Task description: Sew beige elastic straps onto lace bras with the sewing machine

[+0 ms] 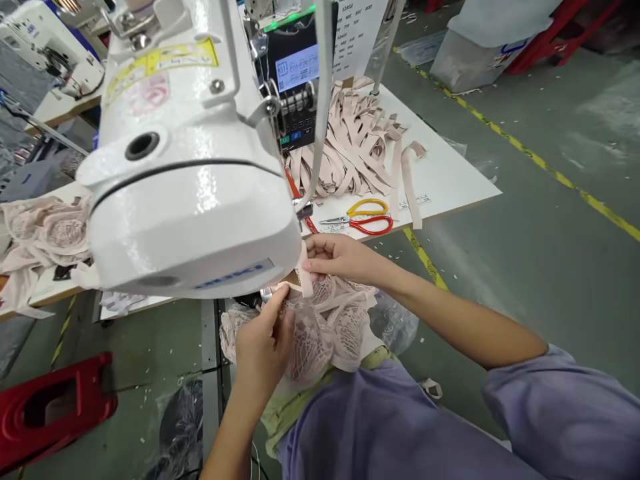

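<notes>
The right hand [345, 260] has a pale strip [305, 270] pinched between its thumb and fingers, perhaps so the soft strip does not flop down. The left hand [263, 340] is bent close by, with a fingertip at the cloth's edge, maybe to keep it steady. I cannot tell if that hand is gripping it or just touching it. The strip is by the front of the big white sewing machine [195, 227], just over the lacy cloth [310, 333]. The lacy cloth is bunched up on the person's lap, which seems to hold up its weight so it does not pull. Red and yellow scissors [345, 219] lie on the white table [450, 193], just past the right hand, where they look easy to grab. A big heap of pale strips [355, 147] sits behind them, likely to keep them all close.
</notes>
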`<state>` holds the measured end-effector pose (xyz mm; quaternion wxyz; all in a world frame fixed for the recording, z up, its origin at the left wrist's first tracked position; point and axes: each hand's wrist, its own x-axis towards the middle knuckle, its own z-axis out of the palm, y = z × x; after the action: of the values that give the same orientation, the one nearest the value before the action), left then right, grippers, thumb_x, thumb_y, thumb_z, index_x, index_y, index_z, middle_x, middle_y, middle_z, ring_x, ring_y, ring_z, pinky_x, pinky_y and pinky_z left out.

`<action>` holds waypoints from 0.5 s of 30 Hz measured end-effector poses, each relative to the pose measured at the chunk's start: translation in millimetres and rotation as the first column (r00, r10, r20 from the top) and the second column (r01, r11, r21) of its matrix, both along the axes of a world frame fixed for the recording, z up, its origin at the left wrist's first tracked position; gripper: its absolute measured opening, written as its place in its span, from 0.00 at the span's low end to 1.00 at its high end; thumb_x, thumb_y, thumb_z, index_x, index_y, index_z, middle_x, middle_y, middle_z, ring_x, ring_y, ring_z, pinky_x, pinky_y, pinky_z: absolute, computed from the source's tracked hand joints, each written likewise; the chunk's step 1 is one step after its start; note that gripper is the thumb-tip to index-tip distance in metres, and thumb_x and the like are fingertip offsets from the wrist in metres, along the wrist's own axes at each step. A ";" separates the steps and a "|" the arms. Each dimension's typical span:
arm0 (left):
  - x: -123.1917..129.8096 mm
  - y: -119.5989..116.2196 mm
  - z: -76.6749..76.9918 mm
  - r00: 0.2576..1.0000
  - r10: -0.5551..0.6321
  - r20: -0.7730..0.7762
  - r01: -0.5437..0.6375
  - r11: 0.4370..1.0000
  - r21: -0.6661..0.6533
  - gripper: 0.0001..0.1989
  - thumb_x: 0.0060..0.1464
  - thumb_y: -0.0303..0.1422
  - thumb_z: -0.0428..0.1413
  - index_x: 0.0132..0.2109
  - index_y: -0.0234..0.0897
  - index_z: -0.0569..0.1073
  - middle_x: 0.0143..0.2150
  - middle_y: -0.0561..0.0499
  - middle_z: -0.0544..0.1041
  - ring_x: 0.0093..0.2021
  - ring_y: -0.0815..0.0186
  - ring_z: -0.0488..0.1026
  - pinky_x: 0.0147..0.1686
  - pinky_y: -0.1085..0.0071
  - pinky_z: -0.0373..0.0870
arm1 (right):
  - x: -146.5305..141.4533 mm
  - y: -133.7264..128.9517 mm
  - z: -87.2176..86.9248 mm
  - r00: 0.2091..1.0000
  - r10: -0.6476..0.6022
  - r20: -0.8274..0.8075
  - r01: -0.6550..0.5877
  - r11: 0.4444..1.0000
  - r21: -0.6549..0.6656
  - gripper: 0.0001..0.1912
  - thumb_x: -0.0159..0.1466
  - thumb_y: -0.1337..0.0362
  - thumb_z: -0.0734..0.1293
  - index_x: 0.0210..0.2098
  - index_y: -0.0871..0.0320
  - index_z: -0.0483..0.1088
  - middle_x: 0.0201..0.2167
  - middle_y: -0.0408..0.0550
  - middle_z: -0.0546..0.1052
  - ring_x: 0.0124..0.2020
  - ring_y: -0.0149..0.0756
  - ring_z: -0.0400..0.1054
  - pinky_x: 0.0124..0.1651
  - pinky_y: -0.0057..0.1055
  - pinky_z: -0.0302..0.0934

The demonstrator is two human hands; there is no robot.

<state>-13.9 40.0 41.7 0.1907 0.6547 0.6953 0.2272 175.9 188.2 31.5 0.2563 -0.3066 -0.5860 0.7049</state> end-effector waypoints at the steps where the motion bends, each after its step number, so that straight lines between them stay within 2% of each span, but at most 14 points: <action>1: -3.6 0.3 -0.2 1.000 -0.017 0.026 0.017 1.000 -0.022 0.22 0.64 0.39 0.51 0.63 0.43 0.71 0.22 0.55 0.73 0.20 0.68 0.65 0.24 0.73 0.58 | -4.4 2.3 -0.7 1.000 -0.015 -0.003 0.015 1.000 0.009 0.11 0.58 0.59 0.72 0.35 0.58 0.70 0.25 0.41 0.75 0.27 0.28 0.71 0.31 0.26 0.66; 3: -8.8 0.6 -0.6 0.995 -0.033 0.097 0.041 0.996 -0.078 0.24 0.64 0.40 0.51 0.64 0.42 0.69 0.17 0.59 0.64 0.18 0.69 0.60 0.22 0.73 0.56 | -13.8 5.3 -0.1 0.998 -0.064 0.013 0.063 0.996 0.062 0.10 0.58 0.59 0.71 0.34 0.57 0.69 0.24 0.40 0.73 0.26 0.29 0.69 0.31 0.28 0.64; 5: -9.7 0.7 0.7 0.980 0.002 0.197 0.027 0.989 -0.143 0.24 0.64 0.41 0.51 0.65 0.43 0.68 0.18 0.59 0.64 0.17 0.69 0.59 0.21 0.73 0.56 | -23.5 7.0 2.3 0.988 -0.147 0.053 0.134 0.972 0.192 0.09 0.59 0.59 0.70 0.33 0.56 0.68 0.25 0.40 0.72 0.27 0.30 0.67 0.33 0.30 0.63; 6: -8.6 0.6 2.2 0.969 0.037 0.246 0.003 0.987 -0.160 0.24 0.64 0.41 0.51 0.65 0.44 0.68 0.21 0.57 0.69 0.19 0.69 0.62 0.21 0.74 0.58 | -28.2 7.9 3.5 0.979 -0.189 0.082 0.159 0.946 0.283 0.08 0.60 0.59 0.69 0.33 0.56 0.68 0.27 0.41 0.72 0.28 0.31 0.67 0.35 0.31 0.63; 8: -4.4 0.1 6.7 0.935 0.110 0.337 -0.056 0.985 -0.164 0.22 0.64 0.42 0.51 0.63 0.45 0.69 0.35 0.50 0.79 0.26 0.67 0.71 0.26 0.73 0.65 | -36.5 10.1 4.9 0.956 -0.265 0.122 0.179 0.863 0.473 0.05 0.60 0.62 0.67 0.32 0.57 0.69 0.30 0.43 0.72 0.31 0.32 0.66 0.37 0.32 0.61; 10: 0.2 -1.3 12.1 0.901 0.150 0.408 -0.092 0.983 -0.159 0.19 0.64 0.42 0.51 0.59 0.44 0.73 0.50 0.46 0.79 0.36 0.64 0.76 0.31 0.72 0.70 | -42.6 12.5 3.8 0.948 -0.292 0.127 0.161 0.784 0.600 0.02 0.59 0.66 0.66 0.30 0.58 0.68 0.34 0.45 0.73 0.33 0.33 0.65 0.37 0.32 0.60; 11: 2.0 -2.2 14.6 0.892 0.152 0.426 -0.090 0.983 -0.161 0.18 0.65 0.41 0.51 0.56 0.43 0.75 0.52 0.45 0.79 0.39 0.63 0.77 0.31 0.72 0.71 | -44.7 13.5 2.4 0.950 -0.291 0.112 0.157 0.757 0.635 0.02 0.59 0.67 0.66 0.30 0.58 0.68 0.36 0.46 0.72 0.34 0.34 0.65 0.36 0.31 0.60; 15: 5.1 -4.2 20.2 0.922 0.078 0.380 -0.027 0.990 -0.135 0.15 0.65 0.39 0.50 0.48 0.40 0.78 0.43 0.47 0.82 0.37 0.63 0.79 0.28 0.74 0.71 | -47.5 16.4 -3.9 0.963 -0.256 0.083 0.133 0.722 0.678 0.04 0.60 0.68 0.65 0.28 0.58 0.67 0.41 0.49 0.72 0.38 0.35 0.67 0.39 0.32 0.63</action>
<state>-8.9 35.8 61.9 0.3586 0.5650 0.6747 0.3114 128.3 204.6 27.6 0.3704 -0.3137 -0.7831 0.3888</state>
